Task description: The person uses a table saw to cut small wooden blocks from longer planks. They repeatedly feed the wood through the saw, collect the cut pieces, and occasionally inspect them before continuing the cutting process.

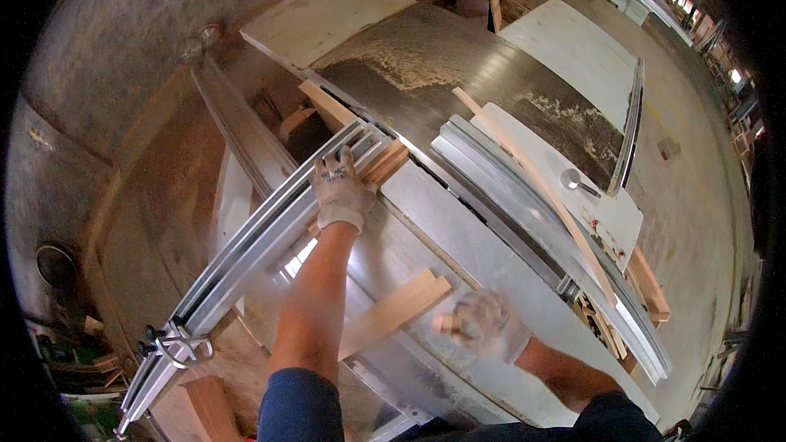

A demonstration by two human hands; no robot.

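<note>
My left hand (340, 188), in a pale work glove, curls over a long aluminium fence (270, 213). Its palm presses short wooden pieces (385, 162) against that fence; their ends stick out past the fingers, and the rest is hidden under the hand. My right hand (491, 327), gloved too and smeared by motion, is over the near part of the metal saw table (467, 237). A small wooden block (444, 324) shows at its fingertips and looks held. Beside it, two wooden strips (397, 311) lie together, apart from both hands.
Beyond the sliding table stands an aluminium rip fence (524, 205) with a long thin wooden strip (540, 188) on it. A metal clamp (182, 347) sits on the near fence's lower end. Offcuts (602, 327) lie at the right, and a wooden beam (209, 409) at the lower left.
</note>
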